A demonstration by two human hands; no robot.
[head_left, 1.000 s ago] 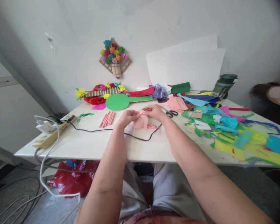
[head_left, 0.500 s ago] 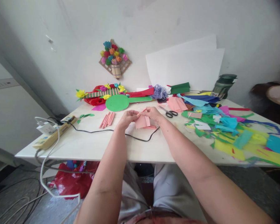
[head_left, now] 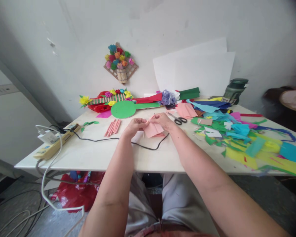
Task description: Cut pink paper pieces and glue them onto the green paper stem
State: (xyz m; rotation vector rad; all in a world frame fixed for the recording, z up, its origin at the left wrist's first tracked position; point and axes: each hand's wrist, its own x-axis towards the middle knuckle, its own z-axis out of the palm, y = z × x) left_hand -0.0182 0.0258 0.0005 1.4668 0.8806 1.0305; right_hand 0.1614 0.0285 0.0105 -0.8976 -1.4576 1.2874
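Nearest: bare front of the worktop (head_left: 93, 156), then a black cord (head_left: 151, 149) running across it, just below my hands. Beyond the cord, my left hand (head_left: 137, 126) is closed, thumb and fingers pinching the upper left edge of a small pink sheet (head_left: 154, 130). My right hand (head_left: 162, 120), also closed, pinches the same edge at its right; the loose part hangs toward me. Cannot tell whether the edge is folded or rolled; fingers hide it.

Step in hand, as I judge it: working that top edge between the fingertips. Next move probably calls for light, even pressure from both hands, keeping the edge straight without tearing.

Left of my left hand: pink rolls (head_left: 112, 127), side by side. Right of my right hand: scissors (head_left: 179, 120), untouched. Farther back: pink stack (head_left: 186, 110) and green board (head_left: 123, 109). Farthest: flower decoration (head_left: 122, 64) on the wall (head_left: 187, 26).
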